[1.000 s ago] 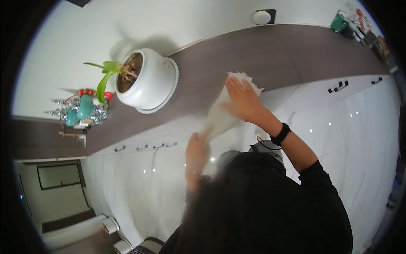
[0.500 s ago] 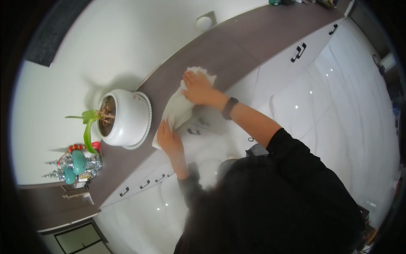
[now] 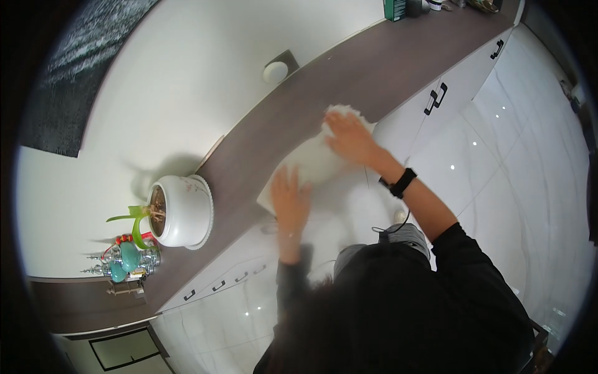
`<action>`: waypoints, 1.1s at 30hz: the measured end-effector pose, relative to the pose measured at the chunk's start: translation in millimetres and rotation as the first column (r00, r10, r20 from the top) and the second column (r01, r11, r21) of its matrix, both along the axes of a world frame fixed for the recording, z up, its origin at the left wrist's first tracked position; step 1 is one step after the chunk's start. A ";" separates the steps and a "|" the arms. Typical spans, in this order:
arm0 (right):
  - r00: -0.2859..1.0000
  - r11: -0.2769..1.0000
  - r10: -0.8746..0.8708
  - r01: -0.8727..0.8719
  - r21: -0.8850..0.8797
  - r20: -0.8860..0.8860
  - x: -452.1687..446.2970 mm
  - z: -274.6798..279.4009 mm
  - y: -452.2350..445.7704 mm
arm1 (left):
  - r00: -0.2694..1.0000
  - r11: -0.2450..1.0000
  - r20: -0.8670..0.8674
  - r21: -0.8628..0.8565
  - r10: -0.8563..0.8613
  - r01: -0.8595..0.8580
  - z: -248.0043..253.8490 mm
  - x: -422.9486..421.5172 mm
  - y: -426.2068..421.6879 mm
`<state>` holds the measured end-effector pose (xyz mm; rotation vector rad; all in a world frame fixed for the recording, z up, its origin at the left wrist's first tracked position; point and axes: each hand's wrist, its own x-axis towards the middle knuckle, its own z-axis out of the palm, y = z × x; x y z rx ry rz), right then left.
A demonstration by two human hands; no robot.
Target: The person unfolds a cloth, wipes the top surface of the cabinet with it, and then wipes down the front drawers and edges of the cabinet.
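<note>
Cloth (image 3: pixel 307 161) lay at the front edge of the counter (image 3: pixel 252 146), beneath an outspread left hand (image 3: pixel 290 198) and flat-looking right hand (image 3: pixel 354 138), well apart! Work looked under way; how much was done or left couldn't be told.

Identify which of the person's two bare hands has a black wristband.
The right hand, at the ragged end of the off-white cloth: a black band circles its wrist. The left hand, nearer the round white flowerpot, shows none.
</note>
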<state>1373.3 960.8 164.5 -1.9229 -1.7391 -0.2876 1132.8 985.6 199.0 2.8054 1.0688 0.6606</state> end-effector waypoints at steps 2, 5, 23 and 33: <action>0.999 0.987 -0.043 0.041 -0.158 -0.006 57.7 5.7 1.5 | 0.997 0.999 -0.075 0.044 -0.015 0.018 0.9 54.7 -2.3; 0.996 0.938 -0.081 0.070 -0.339 -0.020 135.1 12.2 22.2 | 0.991 0.999 -0.133 0.049 -0.018 0.025 -9.5 126.1 -2.7; 0.846 0.522 -0.456 0.504 -0.688 0.274 205.8 59.9 176.8 | 0.868 0.965 -0.496 -0.233 -0.015 -0.117 0.0 295.0 165.4; 0.812 0.458 -0.525 0.523 -0.719 0.256 202.1 69.6 195.2 | 0.912 0.979 -0.409 -0.184 0.005 -0.088 -3.9 313.8 195.7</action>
